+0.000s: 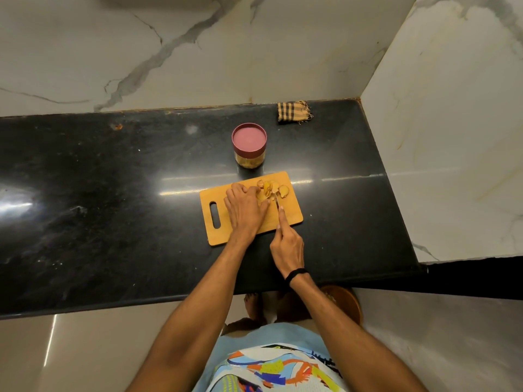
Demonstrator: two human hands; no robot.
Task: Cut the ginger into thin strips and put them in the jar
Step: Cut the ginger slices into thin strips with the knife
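Note:
A wooden cutting board (291, 213) with a handle slot lies on the black counter. Pieces of yellow ginger (272, 188) sit near its far edge. My left hand (244, 209) lies over the board with fingers curled down, holding a ginger piece in place. My right hand (287, 244) grips a knife (276, 200) with the forefinger stretched along its back; the blade meets the ginger just right of my left fingers. Behind the board stands a clear jar (250, 159) with yellow bits inside, closed by a dark red lid (249, 137).
The black stone counter (113, 199) runs left and ends at a marble wall (452, 137) on the right. A folded checked cloth (294, 112) lies at the back by the wall. A brown round object (343, 302) sits on the floor beside my feet.

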